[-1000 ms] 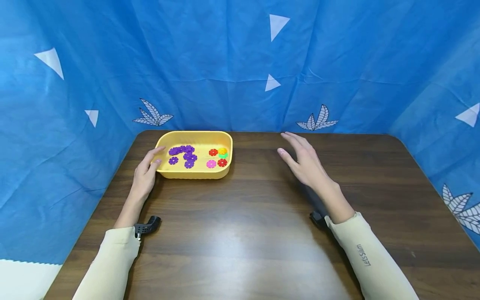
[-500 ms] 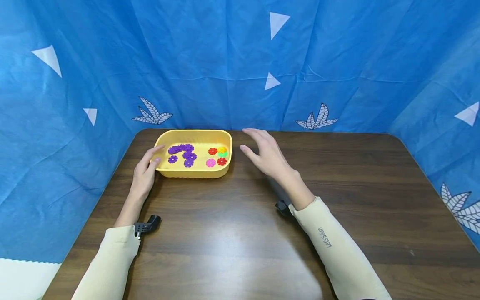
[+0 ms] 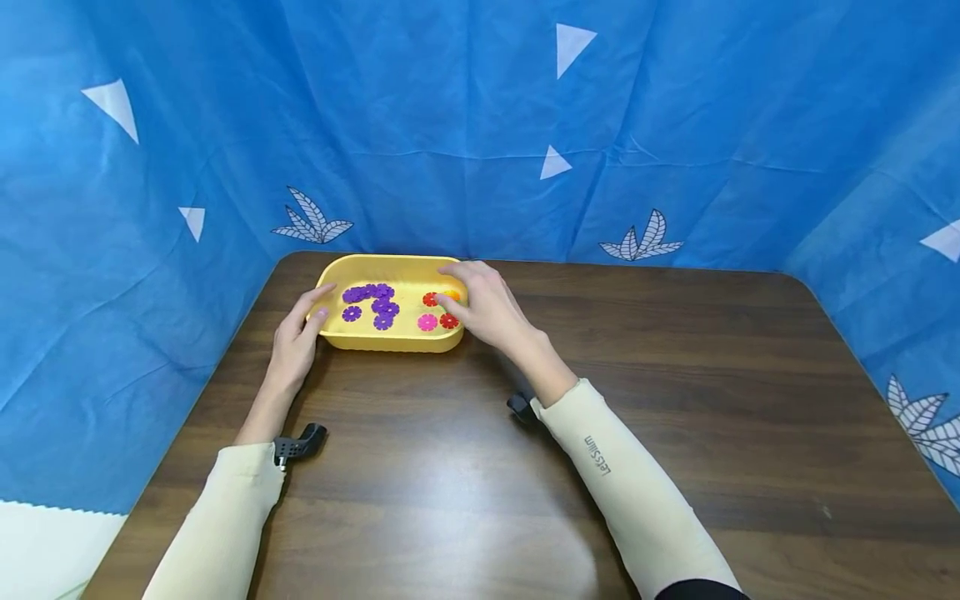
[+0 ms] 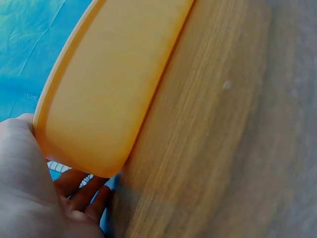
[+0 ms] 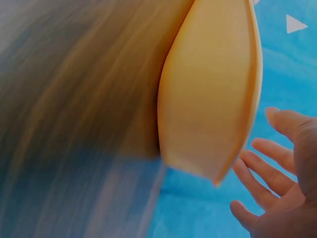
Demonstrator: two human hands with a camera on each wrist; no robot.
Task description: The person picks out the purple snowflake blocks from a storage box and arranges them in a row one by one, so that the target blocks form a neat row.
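A shallow yellow plastic tray [image 3: 390, 342] lies at the table's back left. Inside are several purple flower-shaped discs [image 3: 381, 307] toward the left. A pink disc [image 3: 427, 322], a red disc [image 3: 448, 321], another red disc [image 3: 430, 299] and a partly covered yellow disc [image 3: 452, 295] lie toward the right. My left hand [image 3: 294, 343] holds the tray's left end, thumb over the rim [image 4: 40, 106], other fingers outside below it. Over the tray's right end reaches my right hand [image 3: 487, 304], fingers spread; the right wrist view shows its fingers [image 5: 267, 173] loosely bent around nothing.
The dark wooden table [image 3: 675, 400] stretches right and toward me. A blue curtain [image 3: 480, 125] with white triangles and leaves hangs behind and at both sides. Black wrist-camera mounts [image 3: 302, 442] sit on both wrists above the table.
My right hand has swept left from the table's middle to the tray's right end. The left hand has stayed at the tray's left end. The head view has shifted slightly.
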